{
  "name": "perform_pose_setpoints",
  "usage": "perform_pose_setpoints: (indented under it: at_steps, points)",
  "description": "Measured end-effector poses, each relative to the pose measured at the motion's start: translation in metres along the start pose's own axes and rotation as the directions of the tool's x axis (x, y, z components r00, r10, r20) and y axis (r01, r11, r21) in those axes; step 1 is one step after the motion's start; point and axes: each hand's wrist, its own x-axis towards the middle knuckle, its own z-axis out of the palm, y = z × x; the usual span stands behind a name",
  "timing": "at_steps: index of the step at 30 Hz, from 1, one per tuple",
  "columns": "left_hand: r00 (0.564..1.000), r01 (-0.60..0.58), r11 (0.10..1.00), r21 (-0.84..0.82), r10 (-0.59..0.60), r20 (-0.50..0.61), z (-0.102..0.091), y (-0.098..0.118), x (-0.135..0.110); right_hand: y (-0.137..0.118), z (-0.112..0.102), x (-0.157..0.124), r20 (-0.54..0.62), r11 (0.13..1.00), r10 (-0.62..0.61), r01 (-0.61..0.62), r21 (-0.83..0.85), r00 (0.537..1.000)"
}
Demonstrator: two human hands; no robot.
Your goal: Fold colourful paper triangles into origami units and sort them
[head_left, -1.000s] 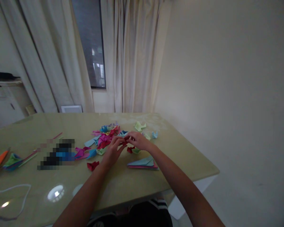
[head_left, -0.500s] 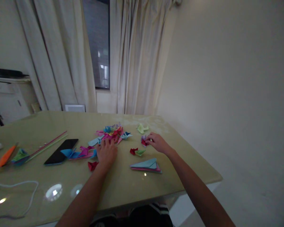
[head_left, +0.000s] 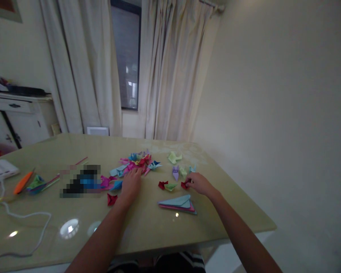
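My left hand (head_left: 131,184) lies flat on the table (head_left: 147,231), fingers stretched toward a pile of coloured folded paper pieces (head_left: 136,162). My right hand (head_left: 199,184) rests on the table farther right, its fingertips pinched on a small red folded paper piece (head_left: 184,185). Just left of it lie a red piece (head_left: 161,184) and a pale green piece (head_left: 169,186). A flat stack of light blue and pink paper triangles (head_left: 178,203) sits in front of my right hand. A purple piece (head_left: 175,172) and a light green piece (head_left: 183,171) lie behind it.
A blurred dark object (head_left: 81,182) lies left of my left hand, with pink and blue folded pieces (head_left: 109,183) beside it. Thin sticks (head_left: 78,162), an orange tool (head_left: 22,182), a white box (head_left: 1,170) and a white cable (head_left: 31,227) sit at the left. Curtains and a window stand behind.
My hands have parted: the left went flat by the pile, the right carried the small red piece rightward and down onto the table. The camera view rose.
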Motion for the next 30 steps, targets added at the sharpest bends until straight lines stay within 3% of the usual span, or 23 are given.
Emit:
perform_pose_setpoints:
  at_steps: [3,6,10,14,18,22,30]
  points:
    - [0.999,-0.028,0.998,-0.055,0.026,-0.035,-0.002,0.003,0.003,-0.009,-0.005,0.001,-0.091,1.000,0.000,-0.003,-0.028,0.996]
    - [0.977,-0.155,0.961,-0.228,0.114,-0.183,0.000,0.009,0.004,-0.036,-0.004,0.006,-0.172,0.996,-0.081,0.084,0.009,0.982]
    - [0.898,-0.384,0.842,-0.379,0.245,-0.364,0.006,0.018,0.002,-0.087,0.008,0.029,-0.223,0.928,-0.203,0.260,0.265,0.953]
    - [0.811,-0.538,0.761,-0.361,0.351,-0.469,0.007,0.023,0.002,-0.118,0.019,0.061,-0.151,0.820,-0.232,0.277,0.501,0.961]
    - [0.755,-0.600,0.735,-0.316,0.390,-0.527,0.001,0.023,0.004,-0.124,0.020,0.077,-0.039,0.803,-0.290,0.265,0.533,0.956]
    - [0.724,-0.624,0.733,-0.270,0.412,-0.553,-0.002,0.029,0.003,-0.121,0.019,0.074,-0.075,0.843,-0.264,0.268,0.466,0.962]
    - [0.746,-0.583,0.782,-0.220,0.409,-0.525,0.011,0.040,-0.002,-0.118,0.026,0.064,-0.100,0.919,-0.203,0.224,0.325,0.974]
